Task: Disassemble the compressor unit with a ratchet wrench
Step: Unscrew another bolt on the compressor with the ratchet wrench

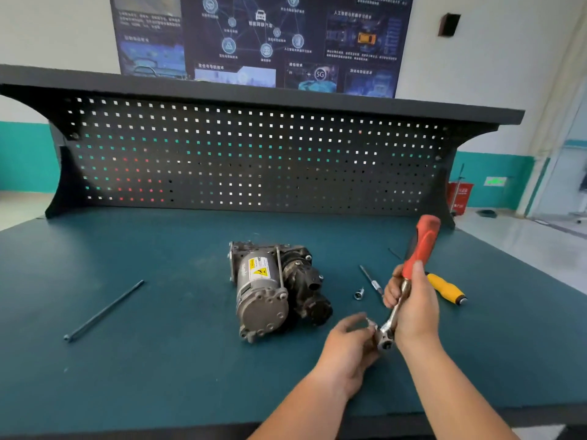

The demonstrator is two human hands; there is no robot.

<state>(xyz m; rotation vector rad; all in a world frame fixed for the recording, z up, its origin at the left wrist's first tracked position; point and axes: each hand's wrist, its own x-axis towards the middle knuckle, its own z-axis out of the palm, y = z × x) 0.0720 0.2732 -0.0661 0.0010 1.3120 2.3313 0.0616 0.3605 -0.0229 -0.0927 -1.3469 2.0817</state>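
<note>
Right grip (pixel 413 303) wraps the ratchet wrench (pixel 421 249) shaft, red handle up; left grip (pixel 349 341) pinches a small metal piece (pixel 370 323) at its head, near the compressor (pixel 266 290) on the counter (pixel 158 360).

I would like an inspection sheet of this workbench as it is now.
Surface: teal workbench top, flat.
Job's things: compressor unit lying mid-bench; ratchet wrench, red handle, held above the top.
Clutter: long bolt at left; loose socket, extension bar, yellow-handled screwdriver at right.
Grippers: right hand grips wrench shaft; left hand pinches at its head, detail blurred.
Cables: thin dark strand, kind unclear.
Surroundings: black pegboard, wall poster.
</note>
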